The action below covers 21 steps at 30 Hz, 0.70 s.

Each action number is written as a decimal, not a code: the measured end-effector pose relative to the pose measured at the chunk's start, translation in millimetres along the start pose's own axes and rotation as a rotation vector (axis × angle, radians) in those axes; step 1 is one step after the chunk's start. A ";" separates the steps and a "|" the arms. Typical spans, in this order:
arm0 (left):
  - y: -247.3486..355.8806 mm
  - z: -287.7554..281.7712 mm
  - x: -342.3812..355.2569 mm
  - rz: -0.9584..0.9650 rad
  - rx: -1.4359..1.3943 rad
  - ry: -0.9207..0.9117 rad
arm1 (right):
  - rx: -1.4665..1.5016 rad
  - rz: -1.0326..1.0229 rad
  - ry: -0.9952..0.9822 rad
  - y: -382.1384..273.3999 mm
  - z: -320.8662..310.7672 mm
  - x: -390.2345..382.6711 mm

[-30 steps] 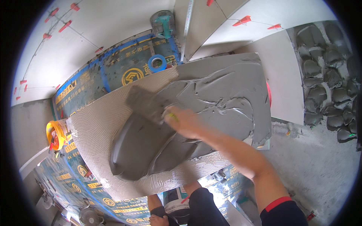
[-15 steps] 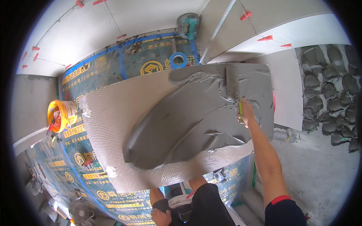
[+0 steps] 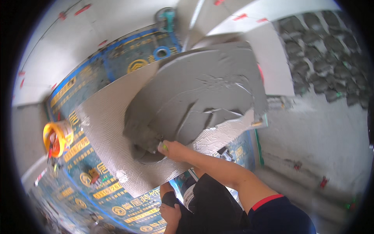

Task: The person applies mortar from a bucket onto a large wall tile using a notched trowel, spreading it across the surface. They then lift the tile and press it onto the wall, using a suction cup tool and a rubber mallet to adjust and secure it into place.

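Grey wet mortar (image 3: 206, 84) lies in a broad, ridged mound over much of a large pale tile (image 3: 105, 101). My right hand (image 3: 173, 151) is closed round the green handle of a trowel (image 3: 142, 134) at the mound's near left part. Motion and mortar smear the trowel's blade. Fine combed lines cover the tile's left side and near edge. Down at the lower edge, my left hand (image 3: 170, 213) rests on my dark-clothed leg, with nothing in it and its fingers loosely laid over.
Left of the tile stands a yellow bucket (image 3: 58, 136) with tools. A blue tape roll (image 3: 161, 53) and a suction-cup-like tool (image 3: 165, 19) are beyond it. Another bucket (image 3: 189, 195) is between my legs. Mortar dabs (image 3: 317, 54) cover the far right. Printed protective sheeting (image 3: 117, 58) covers the floor.
My right hand has swept the trowel from the mound's far right to its near left, smoothing the far edge. The view has shifted, and my left hand stays on my leg.
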<state>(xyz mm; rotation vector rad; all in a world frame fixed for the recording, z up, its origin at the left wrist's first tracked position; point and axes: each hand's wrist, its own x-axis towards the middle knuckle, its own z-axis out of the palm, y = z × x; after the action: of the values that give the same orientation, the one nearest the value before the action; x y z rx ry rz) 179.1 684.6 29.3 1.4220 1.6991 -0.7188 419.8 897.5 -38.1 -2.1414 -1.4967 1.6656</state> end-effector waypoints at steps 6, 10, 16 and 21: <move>-12.6 -26.2 10.5 -0.013 0.019 -0.038 | -0.101 0.450 0.292 98.8 -51.7 -51.0; -45.0 -19.1 17.6 0.080 0.072 -0.025 | 0.086 0.810 0.647 157.8 -61.4 -83.0; -34.4 -47.1 11.6 0.094 -0.085 -0.079 | 0.151 0.971 0.938 267.9 -91.3 -120.0; -34.0 -47.2 16.5 0.048 0.028 -0.134 | -0.050 1.053 0.938 321.8 -143.3 -158.8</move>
<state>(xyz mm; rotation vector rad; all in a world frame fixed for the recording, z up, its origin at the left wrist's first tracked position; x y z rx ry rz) 135.0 725.0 38.0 1.3971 1.5521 -0.7956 743.6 686.5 -39.7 -3.2219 -0.1174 0.3591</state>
